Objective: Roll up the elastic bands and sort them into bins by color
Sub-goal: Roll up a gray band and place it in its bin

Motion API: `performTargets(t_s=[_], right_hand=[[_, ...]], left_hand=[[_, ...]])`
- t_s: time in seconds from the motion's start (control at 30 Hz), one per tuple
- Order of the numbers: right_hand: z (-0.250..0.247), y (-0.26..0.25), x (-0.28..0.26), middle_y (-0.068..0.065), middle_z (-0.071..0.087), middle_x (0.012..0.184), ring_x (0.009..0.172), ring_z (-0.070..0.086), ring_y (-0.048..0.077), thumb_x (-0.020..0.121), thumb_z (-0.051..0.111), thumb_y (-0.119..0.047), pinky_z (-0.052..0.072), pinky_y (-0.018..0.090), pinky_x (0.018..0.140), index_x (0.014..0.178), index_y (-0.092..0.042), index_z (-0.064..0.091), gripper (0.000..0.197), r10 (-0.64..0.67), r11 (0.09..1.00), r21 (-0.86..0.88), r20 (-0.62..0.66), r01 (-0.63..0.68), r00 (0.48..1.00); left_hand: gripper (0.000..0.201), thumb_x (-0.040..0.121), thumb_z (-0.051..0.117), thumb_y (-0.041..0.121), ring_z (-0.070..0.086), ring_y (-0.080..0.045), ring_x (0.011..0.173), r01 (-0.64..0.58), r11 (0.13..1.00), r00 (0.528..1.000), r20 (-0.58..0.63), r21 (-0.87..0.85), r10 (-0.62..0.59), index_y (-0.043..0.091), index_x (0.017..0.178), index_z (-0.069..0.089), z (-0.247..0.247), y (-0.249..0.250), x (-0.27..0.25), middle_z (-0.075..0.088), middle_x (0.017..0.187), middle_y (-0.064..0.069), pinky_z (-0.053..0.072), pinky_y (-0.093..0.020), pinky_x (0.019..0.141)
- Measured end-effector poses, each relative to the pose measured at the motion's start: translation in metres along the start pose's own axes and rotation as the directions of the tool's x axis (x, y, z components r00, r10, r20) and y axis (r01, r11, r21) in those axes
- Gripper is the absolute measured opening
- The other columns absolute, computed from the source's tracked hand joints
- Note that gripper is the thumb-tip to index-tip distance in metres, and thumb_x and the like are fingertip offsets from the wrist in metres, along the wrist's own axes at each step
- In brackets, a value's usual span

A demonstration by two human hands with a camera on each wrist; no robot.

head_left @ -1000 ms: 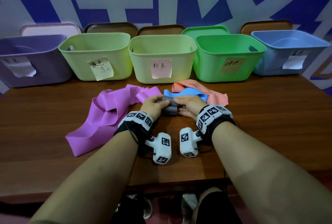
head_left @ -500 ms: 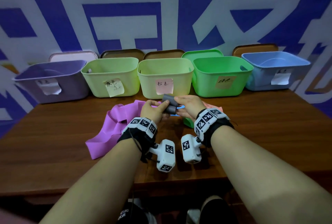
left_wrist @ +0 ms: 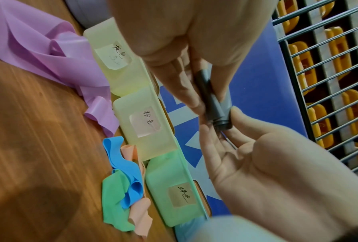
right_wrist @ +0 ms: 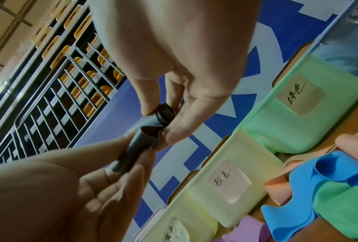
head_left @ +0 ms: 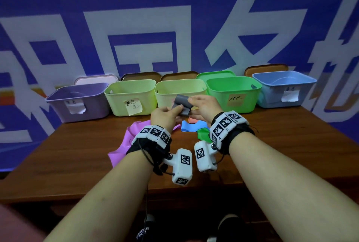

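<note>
A grey elastic band (head_left: 182,104), mostly rolled into a tube, is held in the air in front of the pale yellow bin (head_left: 180,88). My left hand (head_left: 175,110) pinches the left part of the roll (left_wrist: 213,101) between thumb and fingers. My right hand (head_left: 192,106) pinches the roll's other end (right_wrist: 163,114), where its coiled layers show. On the table below lie a purple band (head_left: 132,137), a blue band (head_left: 192,126), a green band (head_left: 203,135) and a peach band (left_wrist: 138,217), all unrolled.
Several bins line the table's far edge: purple (head_left: 77,102), yellow-green with a handwritten note (head_left: 130,96), pale yellow, green (head_left: 233,90) and blue (head_left: 283,86). Lids lean behind them against the blue wall. Bare wooden table (head_left: 281,154) spreads to the right.
Both hands have lifted the grey roll off the table and raised it toward the bins. The head view has tilted upward.
</note>
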State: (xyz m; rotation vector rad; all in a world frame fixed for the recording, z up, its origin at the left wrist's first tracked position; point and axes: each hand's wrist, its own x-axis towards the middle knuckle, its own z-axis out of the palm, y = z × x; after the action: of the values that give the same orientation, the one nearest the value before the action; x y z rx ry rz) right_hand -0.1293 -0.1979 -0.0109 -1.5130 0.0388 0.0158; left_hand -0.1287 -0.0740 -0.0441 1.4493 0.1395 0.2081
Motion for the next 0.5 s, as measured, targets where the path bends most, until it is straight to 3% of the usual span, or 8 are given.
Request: performTargets(t_s=[0.07,0.13,0.23,0.3,0.37,0.5], right_hand=[[-0.002,-0.005,-0.007,0.009,0.06,0.084,0.063,0.061,0.02,0.097,0.051,-0.007,0.054,0.023,0.057,0.097,-0.009,0.057,0.006,-0.011,1.0,0.006,0.012,0.011,1.0],[-0.003,-0.007,-0.012,0.01,0.06,0.085,0.066,0.061,0.021,0.096,0.051,-0.006,0.054,0.028,0.065,0.099,-0.009,0.056,0.007,-0.018,1.0,0.006,0.017,0.018,1.0],[-0.006,-0.01,-0.018,0.016,0.06,0.096,0.074,0.063,0.028,0.095,0.052,-0.002,0.054,0.036,0.076,0.105,-0.007,0.055,0.012,-0.039,0.999,0.025,0.022,0.039,0.999],[-0.008,-0.012,-0.021,0.018,0.06,0.102,0.082,0.064,0.032,0.093,0.053,0.001,0.053,0.042,0.084,0.106,-0.007,0.057,0.016,-0.052,0.997,0.051,0.024,0.051,0.998],[-0.01,-0.014,-0.025,0.017,0.06,0.104,0.08,0.064,0.03,0.091,0.054,0.004,0.055,0.038,0.081,0.108,-0.006,0.057,0.02,-0.061,0.995,0.077,0.03,0.059,0.998],[-0.013,-0.018,-0.029,0.021,0.058,0.107,0.079,0.064,0.028,0.089,0.053,0.011,0.059,0.028,0.067,0.106,-0.004,0.059,0.024,-0.067,0.991,0.116,0.046,0.061,0.997]], left_hand=[[0.041,0.077,0.076,0.007,0.059,-0.024,0.055,-0.034,0.999,0.999,-0.042,-0.003,0.034,0.015,0.074,0.037,0.002,0.006,-0.007,0.054,0.066,-0.011,0.053,-0.036,0.061],[0.042,0.078,0.074,0.002,0.06,-0.023,0.057,-0.042,0.999,0.999,-0.03,-0.017,0.042,0.016,0.078,0.034,0.004,0.01,-0.011,0.054,0.071,-0.011,0.055,-0.031,0.057],[0.03,0.081,0.07,0.0,0.064,-0.022,0.062,-0.033,0.999,0.998,0.045,-0.036,0.035,0.014,0.093,0.046,0.005,0.017,-0.019,0.063,0.082,-0.016,0.057,-0.026,0.058],[0.03,0.083,0.069,0.0,0.066,-0.019,0.06,-0.03,0.998,0.996,0.088,-0.046,0.034,0.004,0.109,0.054,0.005,0.021,-0.023,0.065,0.088,-0.021,0.056,-0.023,0.056],[0.034,0.085,0.067,0.0,0.065,-0.013,0.053,-0.011,0.998,0.993,0.119,-0.06,0.018,-0.004,0.117,0.056,0.006,0.025,-0.026,0.065,0.087,-0.022,0.054,-0.02,0.054],[0.035,0.087,0.064,0.002,0.065,-0.01,0.05,0.022,0.995,0.988,0.153,-0.101,-0.006,-0.005,0.12,0.056,0.008,0.032,-0.032,0.065,0.082,-0.016,0.053,-0.017,0.053]])
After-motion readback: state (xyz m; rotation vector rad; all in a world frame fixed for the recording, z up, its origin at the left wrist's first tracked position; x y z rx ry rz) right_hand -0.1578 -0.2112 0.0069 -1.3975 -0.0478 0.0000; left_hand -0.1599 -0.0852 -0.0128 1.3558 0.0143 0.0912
